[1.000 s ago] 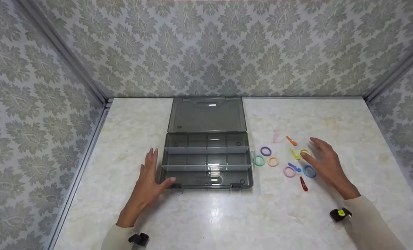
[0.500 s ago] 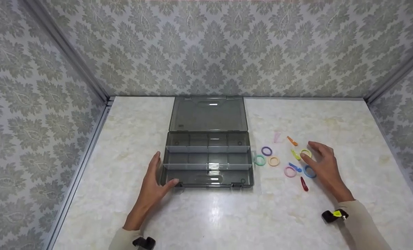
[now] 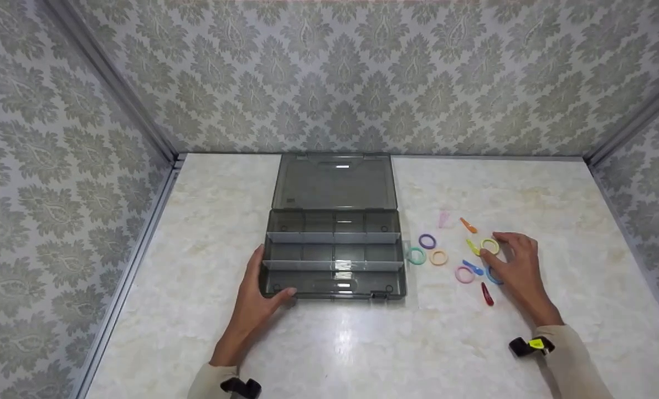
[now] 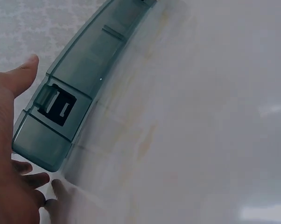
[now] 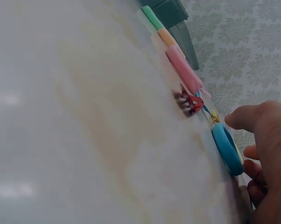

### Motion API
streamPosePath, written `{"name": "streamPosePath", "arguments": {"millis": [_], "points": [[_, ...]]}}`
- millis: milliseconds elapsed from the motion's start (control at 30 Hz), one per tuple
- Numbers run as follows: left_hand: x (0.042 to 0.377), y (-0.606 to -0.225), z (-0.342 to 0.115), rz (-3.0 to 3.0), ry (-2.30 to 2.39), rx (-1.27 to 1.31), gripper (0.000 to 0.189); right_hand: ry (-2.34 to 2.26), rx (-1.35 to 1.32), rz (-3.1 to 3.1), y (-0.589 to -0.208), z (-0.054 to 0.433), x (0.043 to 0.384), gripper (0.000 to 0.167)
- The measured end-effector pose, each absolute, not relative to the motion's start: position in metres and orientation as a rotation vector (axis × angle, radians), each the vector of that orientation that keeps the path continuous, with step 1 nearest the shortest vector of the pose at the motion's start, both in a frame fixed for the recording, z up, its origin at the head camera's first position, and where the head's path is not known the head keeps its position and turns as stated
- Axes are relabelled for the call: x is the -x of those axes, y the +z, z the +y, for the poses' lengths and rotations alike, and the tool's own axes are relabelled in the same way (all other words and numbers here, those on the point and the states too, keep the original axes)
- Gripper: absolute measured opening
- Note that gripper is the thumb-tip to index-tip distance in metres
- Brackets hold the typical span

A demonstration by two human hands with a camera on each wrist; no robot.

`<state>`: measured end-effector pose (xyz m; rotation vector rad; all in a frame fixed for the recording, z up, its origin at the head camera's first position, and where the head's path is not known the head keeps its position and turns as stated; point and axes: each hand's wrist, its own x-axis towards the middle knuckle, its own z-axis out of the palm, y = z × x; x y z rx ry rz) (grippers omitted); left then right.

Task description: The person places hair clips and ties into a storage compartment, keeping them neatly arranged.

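Note:
A dark see-through organizer box lies with its lid folded back. My left hand is at its near left corner, fingers along the left side and thumb over the front edge. In the left wrist view, the fingers are loosely bent beside the box corner. My right hand reaches over the small hair things, thumb and forefinger spread about a yellow hair tie. A yellow-green hair clip lies by the thumb tip. Under the hand, a blue hair tie is partly hidden in the head view.
Left of the right hand lie purple, green, peach and pink hair ties. Orange, blue, red and pale pink hair clips lie among them. Patterned walls enclose the table.
My left hand has slid right and closer in against the box corner. My right hand has drawn slightly nearer and lower around the yellow hair tie. The view has shifted a little.

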<state>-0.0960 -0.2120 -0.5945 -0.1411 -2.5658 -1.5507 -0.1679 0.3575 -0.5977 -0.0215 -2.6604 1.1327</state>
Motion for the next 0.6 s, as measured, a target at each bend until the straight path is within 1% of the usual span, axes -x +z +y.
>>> {"name": "streamPosePath", "arguments": {"millis": [333, 600], "points": [[0.0968, -0.6004, -0.213, -2.595, -1.528, 0.113, 0.118, 1.11, 0.068, -2.703, -0.598, 0.3526, 0.168, 0.055], [0.0974, -0.6022, -0.2103, -2.578, -1.582, 0.082, 0.122, 1.113, 0.15, -2.709, -0.5974, 0.354, 0.1647, 0.052]]}}
